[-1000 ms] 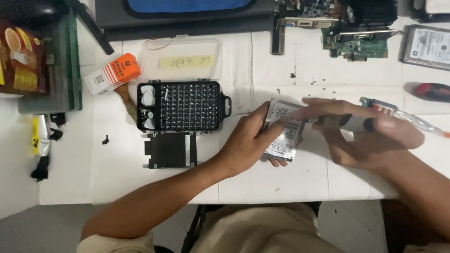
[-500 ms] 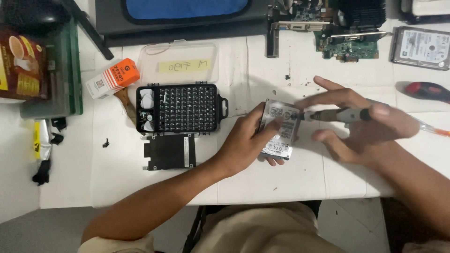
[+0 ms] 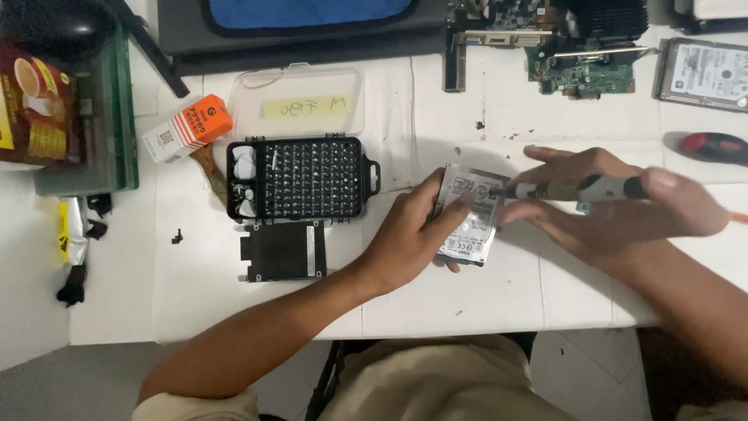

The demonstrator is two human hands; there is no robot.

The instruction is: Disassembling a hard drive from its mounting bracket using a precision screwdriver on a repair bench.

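Your left hand [image 3: 405, 238] clamps the drive [image 3: 467, 214] by its edges, flat on the white table [image 3: 499, 288] just right of the bit case [image 3: 300, 178]. Your right hand [image 3: 615, 206] is wrapped around the screwdriver [image 3: 580, 189], tip on the drive's top. It looks stiff, light and fragile, so hold the rim, never the label face.

We saw the white table [image 3: 499, 304] lit brightly and evenly from above, a little washed out, with only soft, short shadows. The right hand [image 3: 615, 206] was smeared with slight motion blur. The dark case [image 3: 304, 43] along the top edge lost its detail. Small print stayed too soft to read.
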